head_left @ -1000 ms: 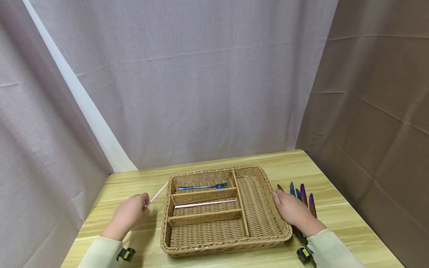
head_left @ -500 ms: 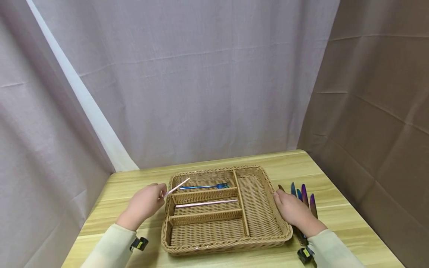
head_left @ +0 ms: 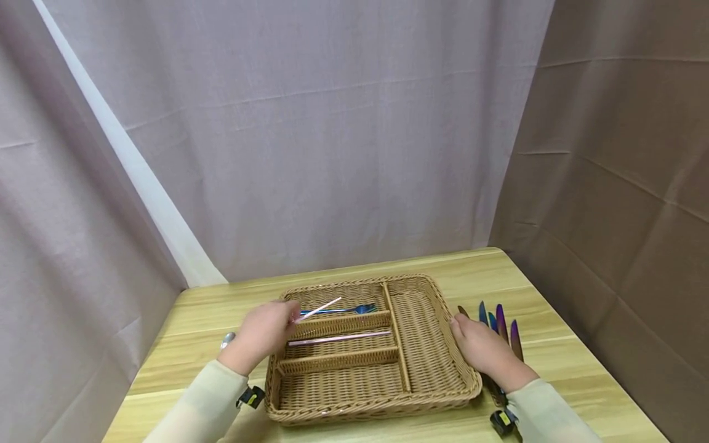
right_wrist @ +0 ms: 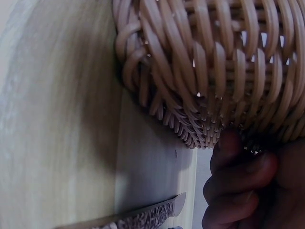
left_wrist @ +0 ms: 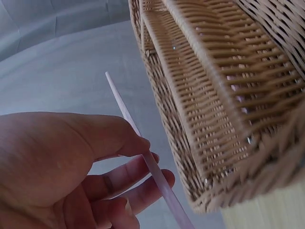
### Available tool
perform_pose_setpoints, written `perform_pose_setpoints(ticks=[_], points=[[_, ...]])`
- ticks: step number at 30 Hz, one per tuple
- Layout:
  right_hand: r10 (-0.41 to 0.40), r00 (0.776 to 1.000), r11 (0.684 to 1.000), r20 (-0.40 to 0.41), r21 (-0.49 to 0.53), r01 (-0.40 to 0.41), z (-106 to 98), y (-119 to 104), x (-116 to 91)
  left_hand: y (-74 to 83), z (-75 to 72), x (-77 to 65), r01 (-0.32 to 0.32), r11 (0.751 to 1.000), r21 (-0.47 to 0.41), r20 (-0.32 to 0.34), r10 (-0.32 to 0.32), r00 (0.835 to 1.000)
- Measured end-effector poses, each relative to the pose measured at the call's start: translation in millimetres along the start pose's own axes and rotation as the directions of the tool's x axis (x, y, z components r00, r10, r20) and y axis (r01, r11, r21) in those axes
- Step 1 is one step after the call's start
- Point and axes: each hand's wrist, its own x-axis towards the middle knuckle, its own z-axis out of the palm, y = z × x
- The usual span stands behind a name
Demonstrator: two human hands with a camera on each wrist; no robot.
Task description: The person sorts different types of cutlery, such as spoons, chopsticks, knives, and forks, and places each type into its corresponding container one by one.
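In the head view my left hand [head_left: 263,332] pinches a pink chopstick [head_left: 328,304] over the left side of a wicker cutlery basket [head_left: 437,394]. The left wrist view shows the chopstick [left_wrist: 164,188] between thumb and fingertips. Another slim pink piece like a chopstick [head_left: 343,337] lies in the middle left compartment. A blue fork [head_left: 364,309] lies in the back left one, its handle end partly behind my left hand. My right hand [head_left: 484,351] holds the basket's right rim; the right wrist view shows its curled fingers [right_wrist: 238,174] against the woven outer wall.
Several knives with blue, purple and brown blades [head_left: 501,323] lie right of the basket, partly under my right hand and forearm. A silver spoon's end [head_left: 228,339] shows left of my left wrist. The wooden table [head_left: 559,332] meets grey curtains [head_left: 332,154] at the back.
My left hand has moved right with the pink chopstick, from beside the basket to above its left compartments. A spoon end has come into sight behind it. My right hand stays on the rim.
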Motion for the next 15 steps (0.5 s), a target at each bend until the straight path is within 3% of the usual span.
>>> perform_pose_setpoints(ticks=[10,15], points=[[0.022,0.999,1.000,0.023,0.015,-0.023,-2,-2,-1,21.3,12.0,19.9,-0.116,0.993,0.027,-0.005,0.117,0.993],[0.009,1.000,1.000,-0.003,-0.005,-0.009,-2,-2,-1,33.8,16.8,29.5,-0.152,0.988,0.012,0.011,0.152,0.988]])
